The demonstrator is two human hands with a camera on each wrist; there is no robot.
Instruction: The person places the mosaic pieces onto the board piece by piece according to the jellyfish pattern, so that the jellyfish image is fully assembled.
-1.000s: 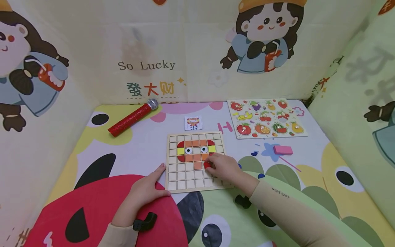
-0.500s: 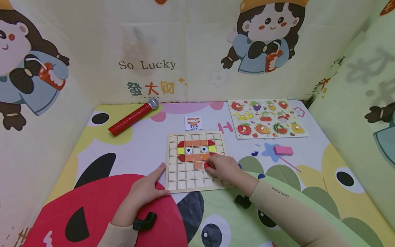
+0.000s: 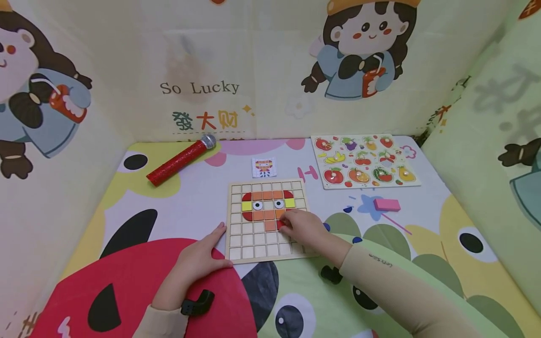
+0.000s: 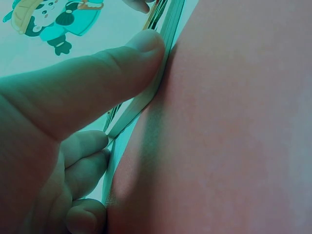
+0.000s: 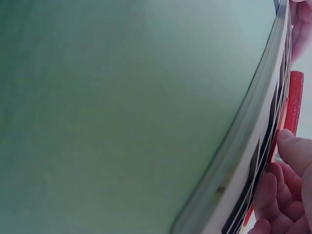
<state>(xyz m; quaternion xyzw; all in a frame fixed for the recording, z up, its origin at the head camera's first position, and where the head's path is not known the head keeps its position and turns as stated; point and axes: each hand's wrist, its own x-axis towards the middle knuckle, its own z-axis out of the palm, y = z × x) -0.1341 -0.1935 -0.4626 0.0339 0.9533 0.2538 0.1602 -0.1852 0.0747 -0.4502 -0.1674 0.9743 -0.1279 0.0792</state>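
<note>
A wooden grid board [image 3: 247,240] lies on the table, with red, orange, yellow and eye-patterned tiles forming a face in its upper cells. One orange tile [image 3: 270,226] sits below the face. Just right of it, my right hand [image 3: 305,230] pinches a red tile [image 3: 280,226] at a cell, its fingers partly hiding the tile. In the right wrist view the thumb and fingers [image 5: 287,183] are at the red tile, on the board's top. My left hand [image 3: 197,259] rests against the board's left edge, thumb at the near corner. The left wrist view shows this thumb [image 4: 112,73] touching the board's side.
A small pattern card [image 3: 264,167] lies behind the board. A red glittery microphone [image 3: 179,162] is at back left. A fruit peg puzzle [image 3: 363,162] lies at back right, with a pink block [image 3: 386,204] in front of it. Small blue pieces [image 3: 357,240] lie near the right forearm.
The red tile in my right hand has shifted slightly left, closer against the orange tile. My left hand has stayed at the board's edge.
</note>
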